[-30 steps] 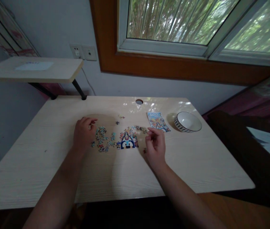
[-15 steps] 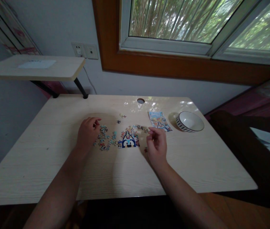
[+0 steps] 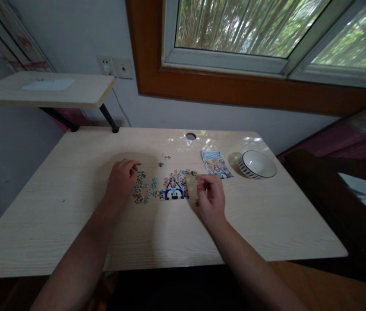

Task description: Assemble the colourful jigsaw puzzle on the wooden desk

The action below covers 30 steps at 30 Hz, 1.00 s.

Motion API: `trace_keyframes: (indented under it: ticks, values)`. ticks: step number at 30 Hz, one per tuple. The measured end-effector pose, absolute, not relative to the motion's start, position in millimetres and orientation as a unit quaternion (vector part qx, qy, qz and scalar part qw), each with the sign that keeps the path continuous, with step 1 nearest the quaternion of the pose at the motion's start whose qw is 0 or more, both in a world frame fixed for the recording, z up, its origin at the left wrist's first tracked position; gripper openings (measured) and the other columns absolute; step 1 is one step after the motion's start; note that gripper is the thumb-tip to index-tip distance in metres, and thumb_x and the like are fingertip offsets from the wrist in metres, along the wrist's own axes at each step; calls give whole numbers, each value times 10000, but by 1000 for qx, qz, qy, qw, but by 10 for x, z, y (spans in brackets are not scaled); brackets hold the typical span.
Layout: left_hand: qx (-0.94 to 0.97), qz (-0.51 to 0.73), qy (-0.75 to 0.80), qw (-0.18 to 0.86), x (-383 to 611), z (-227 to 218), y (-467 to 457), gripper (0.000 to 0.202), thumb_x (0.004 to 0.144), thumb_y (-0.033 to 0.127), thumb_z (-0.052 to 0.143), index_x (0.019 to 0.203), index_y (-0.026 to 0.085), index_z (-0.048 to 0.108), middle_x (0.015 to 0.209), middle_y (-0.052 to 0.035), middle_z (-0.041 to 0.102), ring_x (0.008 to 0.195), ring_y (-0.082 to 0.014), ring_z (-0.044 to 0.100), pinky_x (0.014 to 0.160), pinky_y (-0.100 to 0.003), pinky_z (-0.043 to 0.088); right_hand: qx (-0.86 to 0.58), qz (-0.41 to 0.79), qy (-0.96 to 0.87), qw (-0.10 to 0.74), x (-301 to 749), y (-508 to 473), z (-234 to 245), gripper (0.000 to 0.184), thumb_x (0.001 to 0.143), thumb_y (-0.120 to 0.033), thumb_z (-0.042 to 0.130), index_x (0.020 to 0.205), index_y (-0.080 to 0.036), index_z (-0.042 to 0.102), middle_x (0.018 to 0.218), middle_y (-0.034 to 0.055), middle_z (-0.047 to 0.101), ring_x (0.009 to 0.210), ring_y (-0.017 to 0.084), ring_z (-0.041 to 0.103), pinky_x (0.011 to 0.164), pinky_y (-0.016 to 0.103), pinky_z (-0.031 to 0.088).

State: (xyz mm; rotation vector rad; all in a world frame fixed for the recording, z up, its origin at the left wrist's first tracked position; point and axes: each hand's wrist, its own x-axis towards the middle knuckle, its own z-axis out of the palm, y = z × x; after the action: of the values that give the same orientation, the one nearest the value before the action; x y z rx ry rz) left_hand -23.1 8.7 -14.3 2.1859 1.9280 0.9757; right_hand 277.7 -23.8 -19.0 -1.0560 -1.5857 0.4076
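Observation:
A partly joined jigsaw (image 3: 174, 188) with a blue and white figure lies mid-table on the pale wooden table (image 3: 73, 203). Loose puzzle pieces (image 3: 142, 190) are scattered to its left. My left hand (image 3: 121, 179) rests on the table with its fingers curled, their tips at the loose pieces. My right hand (image 3: 211, 196) hovers at the jigsaw's right edge, thumb and fingers pinched together; what they hold is too small to make out. A single piece (image 3: 197, 202) lies by that hand.
A printed picture card (image 3: 216, 164) lies right of the jigsaw, and a white striped bowl (image 3: 257, 164) stands beyond it. A cable hole (image 3: 190, 136) sits near the table's back edge. A raised shelf (image 3: 47, 90) juts out at back left. Dark furniture (image 3: 332, 194) stands to the right.
My left hand has crept right toward the loose pieces. My right hand has shifted slightly left toward the jigsaw, still pinched. The view has tilted a little.

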Motion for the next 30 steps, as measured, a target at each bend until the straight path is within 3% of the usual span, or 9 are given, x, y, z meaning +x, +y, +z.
trace_keyframes:
  ticks: [14, 30]
  values:
    - [728, 305, 613, 33, -214, -180, 89, 334, 820, 54, 488, 1005, 188, 732, 925, -62, 695, 912, -245, 623, 925, -419, 494, -423, 173, -705, 543, 2778, -236, -159, 220, 935, -104, 555, 999, -260, 697, 929, 29, 623, 823, 195, 589, 697, 364, 491]
    - [723, 305, 619, 27, -202, -186, 85, 335, 842, 40, 493, 1003, 184, 749, 975, -71, 699, 975, -255, 620, 956, -429, 495, -421, 194, -716, 523, 2768, -223, -190, 234, 942, -95, 539, 1007, -250, 701, 936, 36, 599, 851, 197, 588, 714, 352, 496]
